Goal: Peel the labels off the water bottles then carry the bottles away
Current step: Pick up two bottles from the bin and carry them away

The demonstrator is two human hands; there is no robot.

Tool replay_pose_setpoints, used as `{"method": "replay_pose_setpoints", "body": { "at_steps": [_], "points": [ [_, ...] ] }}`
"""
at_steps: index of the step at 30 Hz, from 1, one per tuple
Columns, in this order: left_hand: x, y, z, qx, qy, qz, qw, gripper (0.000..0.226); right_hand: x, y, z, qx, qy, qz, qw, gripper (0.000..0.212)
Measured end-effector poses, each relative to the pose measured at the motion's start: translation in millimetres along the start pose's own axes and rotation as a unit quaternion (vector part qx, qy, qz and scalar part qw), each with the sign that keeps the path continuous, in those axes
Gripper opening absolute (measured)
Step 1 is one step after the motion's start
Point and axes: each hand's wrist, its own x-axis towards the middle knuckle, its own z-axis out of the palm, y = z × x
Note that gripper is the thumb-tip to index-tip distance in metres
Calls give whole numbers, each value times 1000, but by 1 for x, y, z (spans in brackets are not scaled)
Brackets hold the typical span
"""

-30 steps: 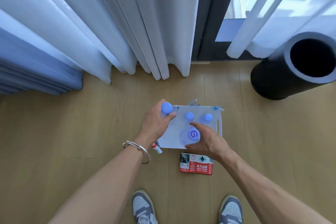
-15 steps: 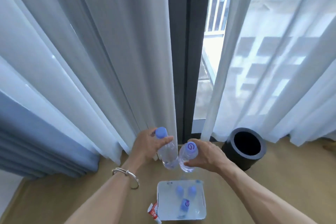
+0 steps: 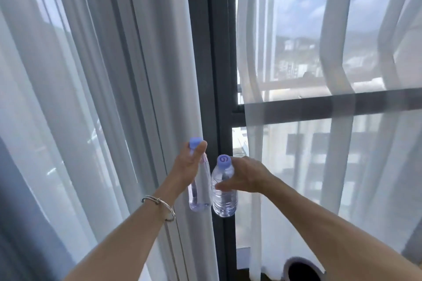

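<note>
I hold two clear, label-free water bottles with blue caps at chest height in front of the window. My left hand (image 3: 187,164) grips the neck of the left bottle (image 3: 201,191), which hangs upright below it. My right hand (image 3: 245,174) wraps the shoulder of the right bottle (image 3: 225,198) from the right side. The two bottles hang side by side, almost touching. The pack of remaining bottles and the peeled label are out of view below.
White sheer curtains (image 3: 114,98) hang on both sides of a dark window frame (image 3: 214,75) straight ahead. The rim of a black cylindrical bin (image 3: 296,262) shows at the bottom right. A bracelet (image 3: 159,206) sits on my left wrist.
Both hands lifted one bottle each out of the pack on the floor. My view rose from the floor to the window, so the pack and the label dropped out of sight.
</note>
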Motion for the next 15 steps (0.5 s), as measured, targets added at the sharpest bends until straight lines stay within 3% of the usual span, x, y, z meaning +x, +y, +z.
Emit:
{"method": "replay_pose_setpoints", "body": {
  "at_steps": [3,6,10,15],
  "points": [
    [11,59,-18,-19,33,62,997,48,1,-30,-54,-21,62,-27,998,40],
    [15,106,-33,-1,71,70,995,45,-6,-58,-96,-4,108,-50,993,36],
    [20,137,-50,35,108,61,992,42,-11,-86,-128,91,160,-86,979,25],
    [14,169,-66,-2,125,49,991,34,-24,-119,-144,224,186,-138,947,15]
  ]
}}
